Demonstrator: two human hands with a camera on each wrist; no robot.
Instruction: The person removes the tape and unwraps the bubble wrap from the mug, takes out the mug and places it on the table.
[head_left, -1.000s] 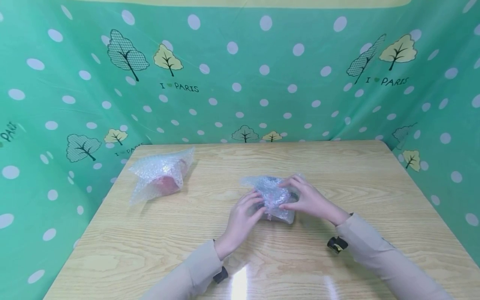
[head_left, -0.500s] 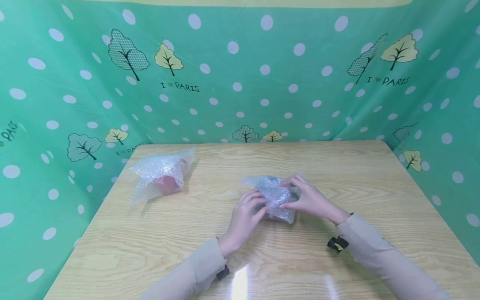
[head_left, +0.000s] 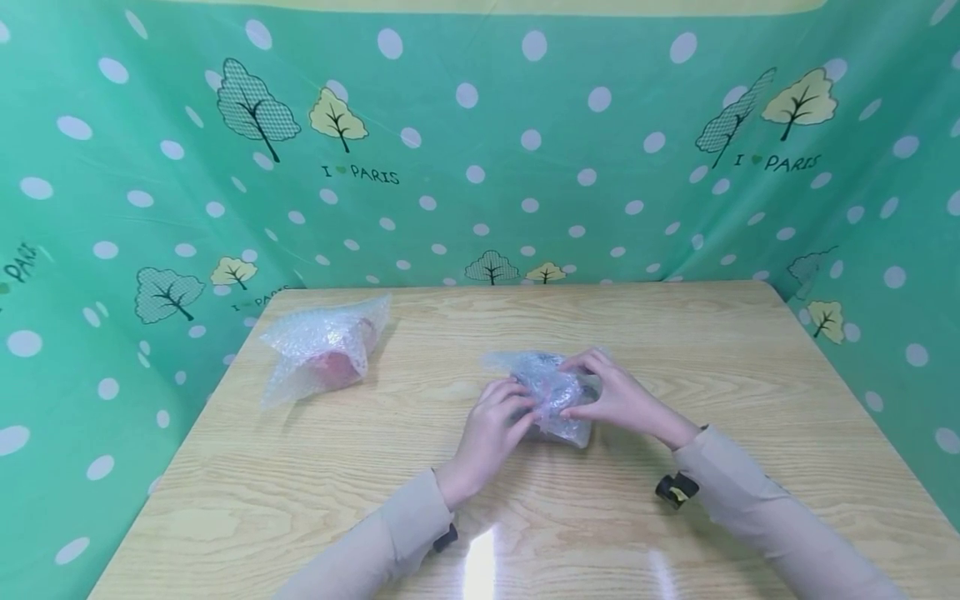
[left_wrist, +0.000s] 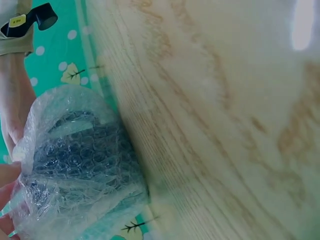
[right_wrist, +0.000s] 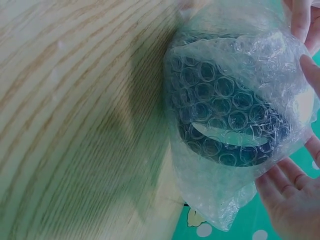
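Note:
A dark object packed in clear bubble wrap lies at the middle of the table; its kind is hidden by the layers. In the right wrist view the dark rounded shape shows through the bubbles with a pale crescent on it. My left hand is at the bundle's near left side, its bent fingers and thumb pinching the wrap. From the right, my right hand holds the bundle, thumb on the near side and fingers on the far side. In the left wrist view only fingertips show at the left edge.
Another bubble-wrapped bundle, with something reddish inside, lies at the table's far left. The wood-grain table is bordered by a green dotted curtain at the back and sides. A small black device sits at the right wrist.
My left hand has shifted slightly to the right across the near edge of the wrap. My right hand and the left-side bundle keep their places.

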